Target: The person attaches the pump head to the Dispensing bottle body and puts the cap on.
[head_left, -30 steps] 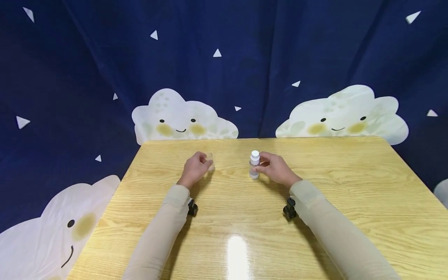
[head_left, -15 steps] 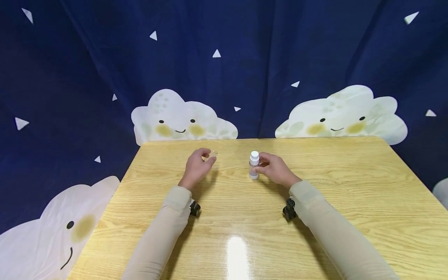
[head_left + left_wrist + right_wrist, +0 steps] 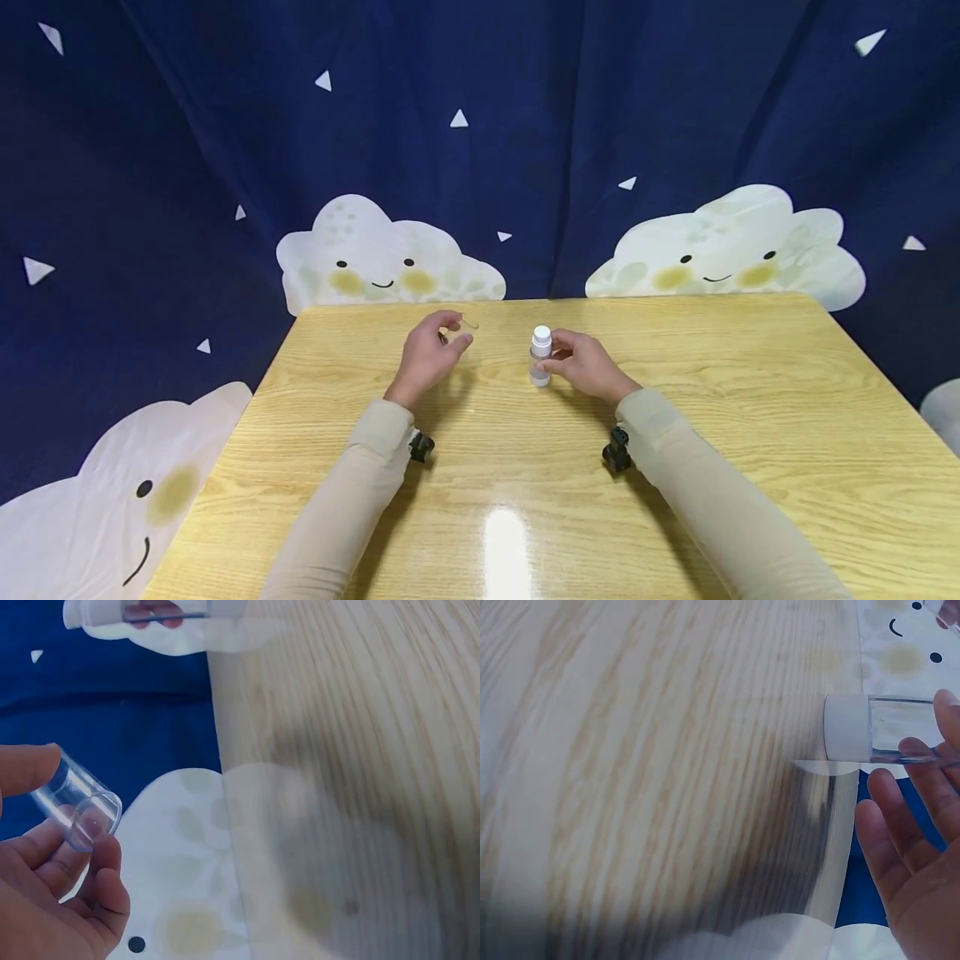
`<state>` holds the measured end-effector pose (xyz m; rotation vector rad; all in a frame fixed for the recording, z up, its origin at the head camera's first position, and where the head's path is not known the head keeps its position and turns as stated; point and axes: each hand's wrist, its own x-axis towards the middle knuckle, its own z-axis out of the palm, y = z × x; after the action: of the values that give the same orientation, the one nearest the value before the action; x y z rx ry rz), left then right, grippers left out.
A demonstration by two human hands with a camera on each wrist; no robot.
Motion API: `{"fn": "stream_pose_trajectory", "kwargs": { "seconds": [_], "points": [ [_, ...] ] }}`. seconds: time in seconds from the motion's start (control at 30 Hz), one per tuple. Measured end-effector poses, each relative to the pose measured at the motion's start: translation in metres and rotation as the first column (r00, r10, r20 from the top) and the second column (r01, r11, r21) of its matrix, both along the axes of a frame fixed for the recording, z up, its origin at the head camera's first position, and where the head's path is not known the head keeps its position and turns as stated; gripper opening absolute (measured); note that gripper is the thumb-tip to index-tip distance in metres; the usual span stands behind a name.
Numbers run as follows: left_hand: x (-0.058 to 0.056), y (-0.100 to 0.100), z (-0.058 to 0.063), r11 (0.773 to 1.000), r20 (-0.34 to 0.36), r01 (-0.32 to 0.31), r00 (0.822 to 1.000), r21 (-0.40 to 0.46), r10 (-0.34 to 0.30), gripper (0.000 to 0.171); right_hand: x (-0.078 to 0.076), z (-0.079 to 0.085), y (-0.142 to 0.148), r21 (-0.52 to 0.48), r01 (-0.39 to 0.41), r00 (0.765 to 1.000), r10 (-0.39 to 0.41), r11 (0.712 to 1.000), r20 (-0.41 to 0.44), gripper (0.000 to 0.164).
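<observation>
My left hand [image 3: 431, 354] pinches a small clear cylindrical cap [image 3: 79, 799] between thumb and fingers, above the tabletop. The cap is tilted, with its round rim showing in the left wrist view; in the head view only a faint outline shows past the fingertips. To the right, my right hand [image 3: 588, 364] grips the side of a clear bottle [image 3: 540, 356] with a white top and white base. That bottle stands upright on the table. In the right wrist view its white base [image 3: 847, 727] meets the wood, and two lower fingers [image 3: 889, 840] lie off the bottle.
Both hands are over the far half of a light wooden table [image 3: 510, 467]. A dark blue curtain [image 3: 517, 150] with white clouds hangs just behind its far edge. A small black camera [image 3: 422, 447] sits at the left wrist, another [image 3: 617, 450] at the right.
My left hand has risen off the table with the clear cap, opened its grip wider and tipped the cap over toward the right. The right hand and bottle stay in place.
</observation>
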<state>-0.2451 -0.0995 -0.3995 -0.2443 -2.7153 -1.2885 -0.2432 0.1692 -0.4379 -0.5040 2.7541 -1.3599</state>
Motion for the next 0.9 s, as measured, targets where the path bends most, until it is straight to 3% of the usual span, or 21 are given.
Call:
{"fn": "stream_pose_trajectory", "kwargs": {
  "seconds": [0.27, 0.5, 0.73, 0.9],
  "points": [
    [0.004, 0.008, 0.008, 0.997, -0.063, -0.017, 0.998, 0.078, 0.022, 0.035, -0.001, 0.002, 0.0, 0.001, 0.019, 0.999, -0.019, 1.0, 0.032, 0.033],
    [0.007, 0.01, 0.011, 0.979, -0.099, 0.079, 0.993, 0.19, -0.061, 0.031, 0.001, 0.003, 0.001, -0.001, 0.015, 1.0, -0.015, 1.0, 0.027, 0.033],
    [0.007, 0.023, 0.017, 0.981, -0.211, 0.122, 0.973, 0.151, -0.089, 0.035, 0.001, 0.004, 0.0, -0.004, 0.008, 1.0, -0.008, 1.0, 0.009, 0.032],
    [0.008, 0.033, 0.02, 0.979, -0.205, 0.107, 0.976, 0.174, -0.07, 0.037, 0.001, 0.002, -0.001, 0.004, 0.004, 1.0, -0.004, 1.0, 0.027, 0.034]
  ]
}}
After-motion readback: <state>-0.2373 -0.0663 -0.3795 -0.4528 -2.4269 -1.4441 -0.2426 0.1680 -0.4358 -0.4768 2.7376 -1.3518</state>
